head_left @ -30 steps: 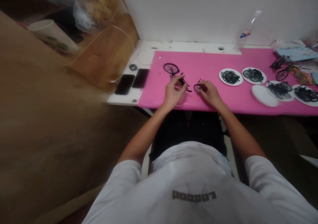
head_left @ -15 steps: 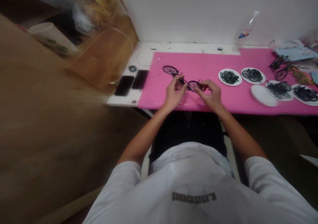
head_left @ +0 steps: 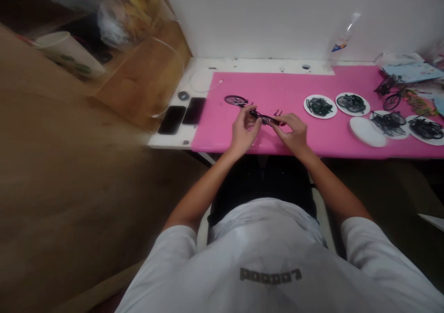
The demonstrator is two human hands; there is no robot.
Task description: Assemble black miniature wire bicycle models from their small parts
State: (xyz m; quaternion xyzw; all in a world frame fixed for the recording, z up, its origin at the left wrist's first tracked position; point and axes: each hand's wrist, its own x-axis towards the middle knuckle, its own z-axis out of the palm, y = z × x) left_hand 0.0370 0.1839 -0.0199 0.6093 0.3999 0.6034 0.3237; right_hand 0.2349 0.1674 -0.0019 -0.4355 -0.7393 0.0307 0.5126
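Note:
A black miniature bicycle (head_left: 255, 113) is held between my two hands, low over the pink mat. My left hand (head_left: 244, 130) pinches its dark frame near the middle. One spoked wheel (head_left: 236, 100) sticks out past the left fingertips. My right hand (head_left: 293, 130) has thumb and fingers closed on the other wheel (head_left: 268, 119), which shows almost edge-on. Fingers hide part of the frame. Just beyond the right fingertips, small thin black parts (head_left: 278, 112) show against the mat.
White plates (head_left: 320, 116) of black parts stand to the right, by a white lid-like piece (head_left: 367, 132). Another small black bicycle (head_left: 391, 101) is farther right. Two dark phones (head_left: 172, 120), a round object (head_left: 183, 96) and a white cable (head_left: 204, 90) lie left. A clear bottle (head_left: 343, 42) stands behind.
The bicycle has been tilted, so its wheels now look flatter and nearer edge-on. My right hand has shifted slightly; both hands keep their hold.

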